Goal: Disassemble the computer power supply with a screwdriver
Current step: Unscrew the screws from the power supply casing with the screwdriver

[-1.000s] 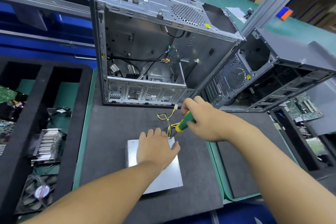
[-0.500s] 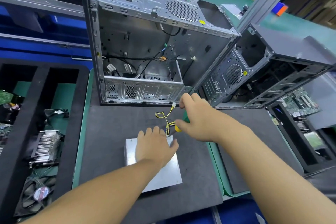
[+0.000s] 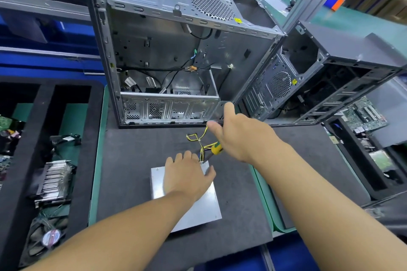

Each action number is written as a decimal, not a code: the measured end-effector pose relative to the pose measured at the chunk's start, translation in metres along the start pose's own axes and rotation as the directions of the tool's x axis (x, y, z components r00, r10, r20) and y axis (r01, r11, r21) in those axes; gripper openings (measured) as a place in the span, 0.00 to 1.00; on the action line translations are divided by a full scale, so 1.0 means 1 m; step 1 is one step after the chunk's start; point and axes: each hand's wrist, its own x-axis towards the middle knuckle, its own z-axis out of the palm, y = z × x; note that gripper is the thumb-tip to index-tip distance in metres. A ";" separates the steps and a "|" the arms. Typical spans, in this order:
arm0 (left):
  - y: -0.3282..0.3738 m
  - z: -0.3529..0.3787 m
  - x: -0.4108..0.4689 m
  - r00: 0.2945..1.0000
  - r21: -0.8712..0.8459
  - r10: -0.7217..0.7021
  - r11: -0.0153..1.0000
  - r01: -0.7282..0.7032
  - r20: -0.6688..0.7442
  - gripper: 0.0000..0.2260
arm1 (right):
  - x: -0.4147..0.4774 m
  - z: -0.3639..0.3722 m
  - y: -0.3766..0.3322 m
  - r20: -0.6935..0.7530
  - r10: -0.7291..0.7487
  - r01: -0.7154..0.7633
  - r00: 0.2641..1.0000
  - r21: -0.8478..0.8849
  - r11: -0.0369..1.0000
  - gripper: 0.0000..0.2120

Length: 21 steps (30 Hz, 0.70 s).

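Pin power supply (image 3: 198, 209) with flat, spread left hand (image 3: 187, 176); with right hand (image 3: 240, 136) curled round screwdriver (image 3: 217, 148), seat tip square at far corner, clear of yellow cables (image 3: 204, 146).

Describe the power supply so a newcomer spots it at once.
Find the open silver computer case standing at the back of the dark mat. Just in front of it, the power supply lies flat under the left hand. It is the only plain silver box there, with yellow-black wires leaving its far corner beside the screwdriver.
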 end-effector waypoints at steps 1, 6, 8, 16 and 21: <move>0.000 0.000 0.000 1.000 0.000 0.001 1.000 -0.001 -0.001 0.30 | 0.001 0.001 0.001 -0.025 -0.020 0.020 0.999 -0.009 1.000 0.17; 0.000 0.000 0.000 1.000 -0.001 0.002 1.000 -0.002 -0.007 0.30 | 0.004 -0.009 0.007 0.171 -0.220 0.167 0.961 0.277 0.946 0.11; 0.001 0.000 0.000 1.000 0.010 0.008 1.000 -0.008 -0.008 0.29 | 0.002 -0.009 0.008 0.201 -0.199 0.146 0.959 0.250 0.957 0.15; 0.000 -0.001 0.000 1.000 0.000 0.009 1.000 -0.009 -0.009 0.30 | -0.004 -0.006 0.001 0.113 -0.190 0.168 0.975 0.182 0.969 0.06; 0.000 0.000 0.000 1.000 0.007 0.012 1.000 -0.012 0.003 0.29 | -0.006 -0.009 0.002 0.188 -0.153 0.120 0.970 0.176 0.977 0.12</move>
